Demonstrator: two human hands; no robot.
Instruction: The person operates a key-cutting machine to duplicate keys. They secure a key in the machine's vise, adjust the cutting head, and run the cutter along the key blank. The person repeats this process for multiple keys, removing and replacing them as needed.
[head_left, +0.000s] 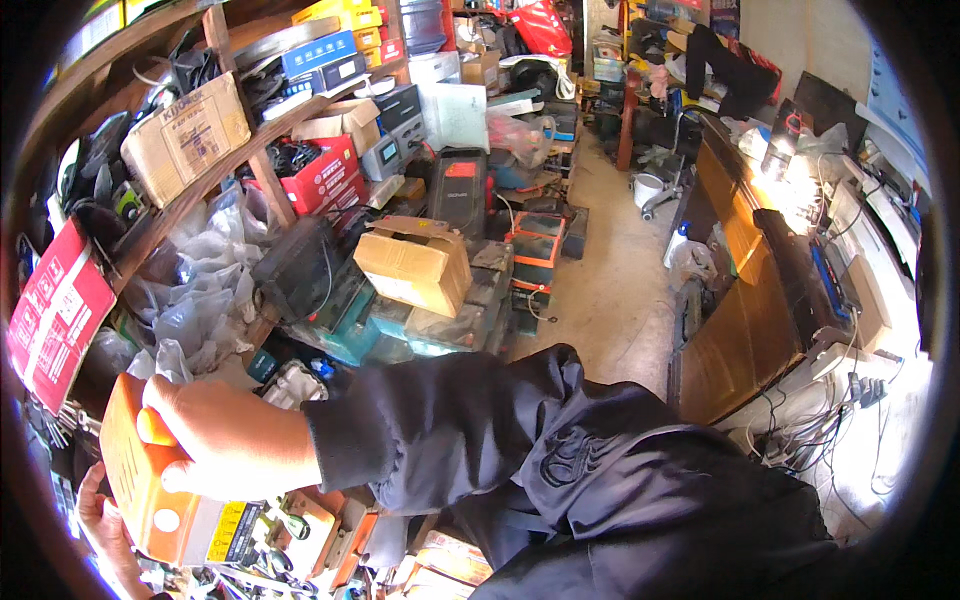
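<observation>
My right hand (pixel 225 440) reaches across to the lower left and grips the upper right side of an orange box (pixel 140 480) with a white end panel and a yellow label. My left hand (pixel 100 525) supports the same box from below at the far lower left, only its fingers showing. The dark sleeve (pixel 520 450) of my right arm fills the lower middle of the view. The box is held in front of cluttered wooden shelving.
Wooden shelves (pixel 240 150) on the left hold cardboard boxes, red cartons and plastic bags. A brown carton (pixel 415 265) sits on stacked batteries and cases. A bare floor aisle (pixel 610 270) runs back. A wooden counter (pixel 750 300) with devices and cables stands right.
</observation>
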